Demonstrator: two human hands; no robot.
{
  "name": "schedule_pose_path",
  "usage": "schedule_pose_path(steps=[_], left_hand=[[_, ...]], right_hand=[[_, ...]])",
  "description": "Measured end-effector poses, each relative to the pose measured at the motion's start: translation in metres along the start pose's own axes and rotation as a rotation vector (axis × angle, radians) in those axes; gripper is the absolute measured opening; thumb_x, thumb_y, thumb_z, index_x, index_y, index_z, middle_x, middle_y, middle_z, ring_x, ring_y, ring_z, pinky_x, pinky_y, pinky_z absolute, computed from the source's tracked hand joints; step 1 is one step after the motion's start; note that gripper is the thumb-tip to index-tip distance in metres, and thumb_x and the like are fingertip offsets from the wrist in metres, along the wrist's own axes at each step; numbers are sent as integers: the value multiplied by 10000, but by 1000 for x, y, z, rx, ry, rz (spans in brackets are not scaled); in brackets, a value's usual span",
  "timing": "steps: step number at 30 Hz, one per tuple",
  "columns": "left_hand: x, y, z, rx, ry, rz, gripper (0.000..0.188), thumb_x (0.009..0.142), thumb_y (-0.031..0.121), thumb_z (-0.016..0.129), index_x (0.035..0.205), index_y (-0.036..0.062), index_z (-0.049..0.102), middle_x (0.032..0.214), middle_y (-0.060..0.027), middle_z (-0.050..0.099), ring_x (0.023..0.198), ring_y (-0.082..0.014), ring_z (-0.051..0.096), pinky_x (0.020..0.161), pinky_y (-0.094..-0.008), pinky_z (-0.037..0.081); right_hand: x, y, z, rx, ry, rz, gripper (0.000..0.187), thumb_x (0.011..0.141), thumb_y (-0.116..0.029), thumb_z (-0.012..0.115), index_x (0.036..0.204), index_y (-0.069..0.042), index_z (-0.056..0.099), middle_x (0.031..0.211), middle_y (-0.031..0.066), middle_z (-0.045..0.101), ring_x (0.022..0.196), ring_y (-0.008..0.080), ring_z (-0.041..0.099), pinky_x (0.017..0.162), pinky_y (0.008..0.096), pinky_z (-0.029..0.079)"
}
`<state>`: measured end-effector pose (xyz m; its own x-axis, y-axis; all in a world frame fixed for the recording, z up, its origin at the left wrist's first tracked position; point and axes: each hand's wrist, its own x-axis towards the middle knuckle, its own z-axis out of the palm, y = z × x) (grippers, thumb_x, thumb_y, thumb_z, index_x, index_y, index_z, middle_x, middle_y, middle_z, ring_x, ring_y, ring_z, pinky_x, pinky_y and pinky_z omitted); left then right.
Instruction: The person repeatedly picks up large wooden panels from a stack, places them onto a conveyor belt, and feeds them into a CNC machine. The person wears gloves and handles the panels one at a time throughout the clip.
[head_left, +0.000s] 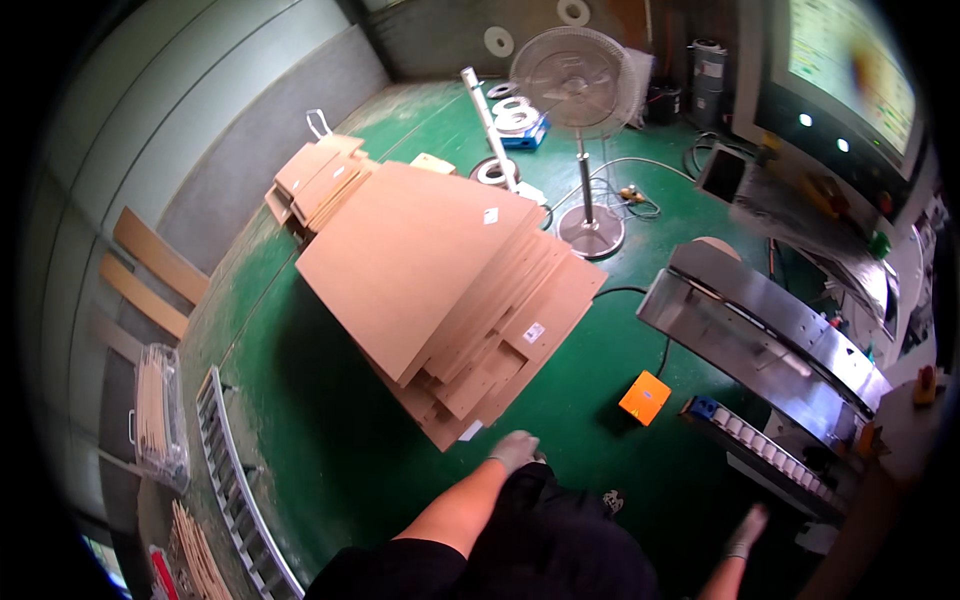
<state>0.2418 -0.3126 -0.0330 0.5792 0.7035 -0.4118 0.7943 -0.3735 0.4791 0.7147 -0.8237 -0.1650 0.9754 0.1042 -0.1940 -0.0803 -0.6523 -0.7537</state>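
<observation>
As the left hand [514,450] hung low beside the person's dark trousers, it sat just short of the near corner of the stack of brown fibreboard panels [450,290], gloved in pale fabric, fingers curled loosely and holding nothing that could be seen. The stack lay ahead of and above that hand on the green floor [320,440], its sheets fanned unevenly so that the lower ones jutted out toward the person in steps. Judging from that, lifting a panel cleanly would have called for taking the top sheet by two edges, well apart, and sliding it off flat rather than tipping it, since the offset sheets beneath could snag or shift.

The left forearm ran bare from the lower edge up to the hand, elbow bent a little, wrist nearly straight. The right hand [747,532] was lower and far to the right, also gloved, blurred, fingers seemingly spread and empty, though the blur left its exact spread uncertain. It hung near a roller conveyor [760,455] and the steel machine [770,330] beyond it. Between the two hands, further forward, an orange foot pedal [644,397] rested on the floor with a cable trailing off. Well beyond the stack stood a pedestal fan [580,80], and a smaller pile of boards [320,175] lay past the stack's far left corner.
</observation>
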Motion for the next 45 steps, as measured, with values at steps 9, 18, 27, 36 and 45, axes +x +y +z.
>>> schedule_pose_path(steps=[9, 18, 27, 36, 45], left_hand=[[-32, -226, -127, -1623, 687, -499, 313, 1053, 336, 554, 800, 198, 430, 645, 37, 374, 523, -119, 372, 473, -326, 311], [-27, -292, -206, -501, 700, -496, 554, 822, 298, 840, 1171, -30, 562, 1086, -228, 716, 1016, -441, 694, 886, -441, 553], [-28, -370, -235, -1464, 547, -657, 352, 1032, 487, 591, 1191, 175, 554, 1087, -31, 657, 927, -193, 665, 756, -369, 564], [-28, -357, -203, -1454, 503, -656, 276, 1072, 425, 539, 1143, 164, 487, 1018, -32, 621, 749, -189, 646, 555, -290, 508], [-187, -337, -158, -1549, 53, -474, 373, 1093, 412, 493, 1353, 145, 493, 1126, -47, 623, 918, -196, 615, 766, -383, 540]], right_hand=[[-253, -27, 141, -75, -760, 301, 218, 968, -232, 646, 1031, -33, 710, 835, 48, 681, 696, 207, 616, 658, 372, 501], [-276, -142, 121, 282, -432, 411, 299, 1057, -371, 569, 852, -157, 528, 684, -44, 463, 550, 75, 414, 483, 265, 310], [-332, -197, 208, 192, -574, 370, 250, 1048, -251, 605, 1211, -62, 609, 892, 17, 617, 696, 102, 562, 602, 250, 455], [-406, -282, 265, -410, -999, -257, 398, 978, -330, 666, 1257, -46, 672, 1150, 204, 732, 1107, 349, 703, 939, 406, 549], [-378, -318, 266, -494, -884, -256, 396, 999, -313, 652, 1267, -22, 669, 1187, 192, 724, 1141, 326, 687, 986, 390, 531]])
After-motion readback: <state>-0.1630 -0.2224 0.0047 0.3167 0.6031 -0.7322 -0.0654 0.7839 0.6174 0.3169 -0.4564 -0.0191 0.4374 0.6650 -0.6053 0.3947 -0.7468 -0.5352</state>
